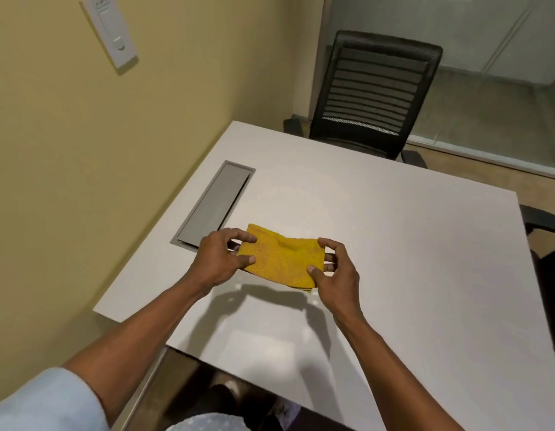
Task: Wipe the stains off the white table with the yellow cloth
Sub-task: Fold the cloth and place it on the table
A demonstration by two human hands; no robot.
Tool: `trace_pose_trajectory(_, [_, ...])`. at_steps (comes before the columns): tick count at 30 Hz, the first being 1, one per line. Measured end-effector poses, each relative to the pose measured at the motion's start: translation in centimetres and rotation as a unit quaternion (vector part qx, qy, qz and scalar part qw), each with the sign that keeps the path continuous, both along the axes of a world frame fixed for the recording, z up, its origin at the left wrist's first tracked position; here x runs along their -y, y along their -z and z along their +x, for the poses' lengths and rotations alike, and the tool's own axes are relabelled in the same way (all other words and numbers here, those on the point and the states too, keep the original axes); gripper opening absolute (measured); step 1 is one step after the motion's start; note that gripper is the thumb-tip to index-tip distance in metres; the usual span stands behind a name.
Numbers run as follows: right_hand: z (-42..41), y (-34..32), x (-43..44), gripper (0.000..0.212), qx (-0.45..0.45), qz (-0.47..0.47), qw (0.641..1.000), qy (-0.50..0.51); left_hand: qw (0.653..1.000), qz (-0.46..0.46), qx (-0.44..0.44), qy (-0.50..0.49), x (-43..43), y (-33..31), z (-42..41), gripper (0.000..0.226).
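Now | left hand (pixel 218 259) fingers pinch yellow cloth (pixel 280 258) | right hand (pixel 335 272) fingers pinch it too

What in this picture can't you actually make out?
All from the head view:
- Stains on the white table: none can be made out; glare and shadow wash out the top.
- Underside of the yellow cloth: hidden by its own folds, held between the left hand and right hand.
- Lettering on the wall plate: too small and blurred.
- Right-side chair: cut off by the frame edge.
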State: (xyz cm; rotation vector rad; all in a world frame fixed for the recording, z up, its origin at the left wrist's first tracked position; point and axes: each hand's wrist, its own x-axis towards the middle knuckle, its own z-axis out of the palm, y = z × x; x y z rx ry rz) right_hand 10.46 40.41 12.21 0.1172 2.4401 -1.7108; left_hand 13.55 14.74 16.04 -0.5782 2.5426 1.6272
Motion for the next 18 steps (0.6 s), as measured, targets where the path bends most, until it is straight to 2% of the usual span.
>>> trace_pose_trajectory(3, [-2.3, 1.4, 1.5, 0.068, -0.001, 0.007, 0.999, -0.038, 1.000, -0.026, 0.003, -0.001, 1.3, 1.5, -2.0, 0.043])
trace_pose_trajectory(6, [-4.3, 3.0, 3.3, 0.056, 0.011, 0.064, 0.996, -0.058, 0.998, -0.062, 0.006, 0.010, 2.9, 3.1, -4.0, 0.044])
trace_pose_trajectory(8, [-5.7, 4.1, 4.8, 0.054, 0.022, 0.093, 0.993, -0.072, 0.996, -0.085, 0.005, 0.021, 4.1, 4.3, -5.5, 0.044])
trace_pose_trajectory(15, [-10.2, 7.1, 9.5, 0.068, 0.022, 0.187, 0.974, -0.129, 0.990, -0.126, 0.038, 0.043, 8.4, 8.1, -11.7, 0.047])
trace_pose_trajectory(18, [-11.8, 8.9, 11.2, 0.071, 0.043, 0.210, 0.967, -0.138, 0.987, -0.137, 0.032, 0.084, 10.5, 10.0, -14.2, 0.049])
